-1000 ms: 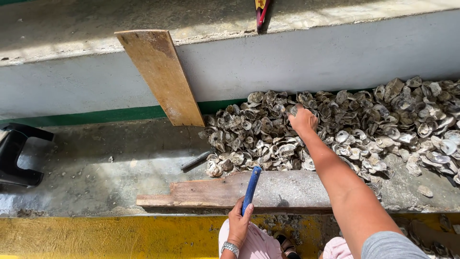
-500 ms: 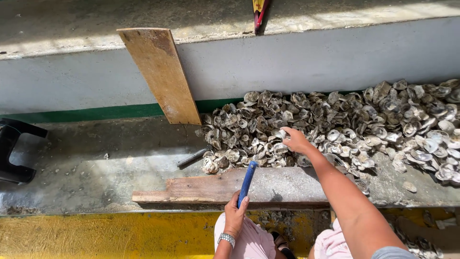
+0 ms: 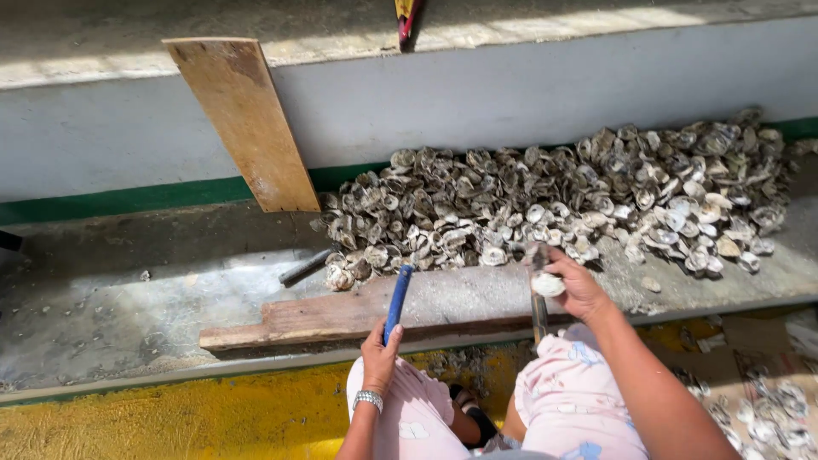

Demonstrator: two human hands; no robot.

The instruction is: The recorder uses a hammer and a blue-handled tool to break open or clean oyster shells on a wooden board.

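Head view, looking down at a concrete surface (image 3: 128, 315) edged by a yellow-painted strip along its near side.

Left hand (image 3: 379, 358) – closed around the lower end of a blue-handled tool (image 3: 397, 298); the handle rises up and slightly right over a flat wooden board (image 3: 341, 313) lying on the surface. The tool's working end is not clear. A metal watch band (image 3: 369, 398) sits on that wrist.

Right hand (image 3: 573, 285) – gripping a single oyster shell (image 3: 547, 284), pale inner face showing, held just above the right end of the board and at the near edge of the shell heap. A thin dark upright bar (image 3: 539, 307) stands just beside the held shell; whether the shell touches it cannot be told.

Heap of oyster shells (image 3: 562, 196) – grey-white, spread along the foot of a pale wall (image 3: 511, 85) with a green band at its base. A wooden plank (image 3: 247, 123) leans tilted against the wall, left of the heap. A dark rod (image 3: 305, 267) lies near the heap's left end. More loose shells (image 3: 775, 417) lie at lower right, beside the person's knee in pink patterned cloth (image 3: 571, 400)
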